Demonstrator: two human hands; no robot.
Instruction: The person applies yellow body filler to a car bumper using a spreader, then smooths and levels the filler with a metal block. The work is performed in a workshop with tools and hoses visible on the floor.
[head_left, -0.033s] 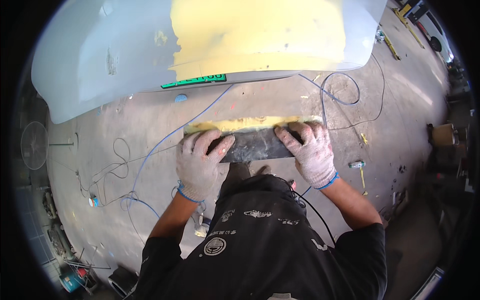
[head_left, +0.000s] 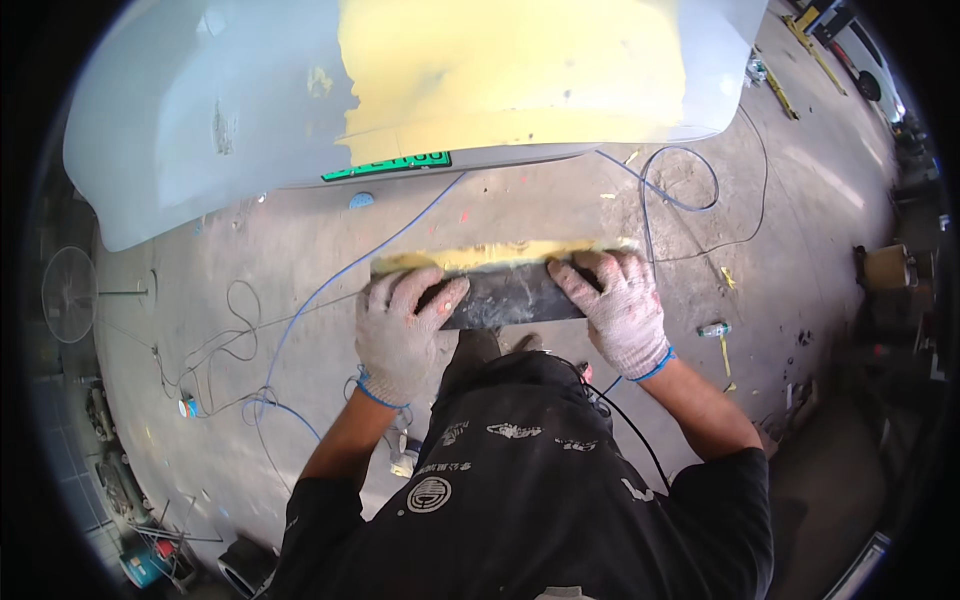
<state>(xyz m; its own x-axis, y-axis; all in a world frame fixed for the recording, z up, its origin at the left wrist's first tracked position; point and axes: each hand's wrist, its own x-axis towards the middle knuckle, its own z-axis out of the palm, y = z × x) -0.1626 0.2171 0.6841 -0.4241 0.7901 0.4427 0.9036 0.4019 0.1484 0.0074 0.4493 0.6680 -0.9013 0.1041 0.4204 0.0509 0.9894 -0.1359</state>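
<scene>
A wide, dark, flat filler spreader (head_left: pixel 512 297) is held level between my two gloved hands, in front of my body. Yellow putty (head_left: pixel 500 252) runs along its far edge. My left hand (head_left: pixel 395 325) grips the left end, thumb on the top face and fingers curled toward the far edge. At the other end, my right hand (head_left: pixel 622 310) has the same kind of hold. Both knitted white gloves are stained and have blue cuffs. Beyond the spreader, apart from it, is a grey car panel (head_left: pixel 270 100) with a large yellow filler patch (head_left: pixel 520 75).
A green licence plate (head_left: pixel 390 164) shows under the panel's lower edge. Across the concrete floor run a blue hose (head_left: pixel 335 275) and a looped dark cable (head_left: pixel 235 325). A bottle (head_left: pixel 714 329) lies at the right, and a round wire-guard object (head_left: pixel 70 292) stands far left.
Very little differs. My right hand and its end of the spreader sit slightly nearer my body and a touch further left.
</scene>
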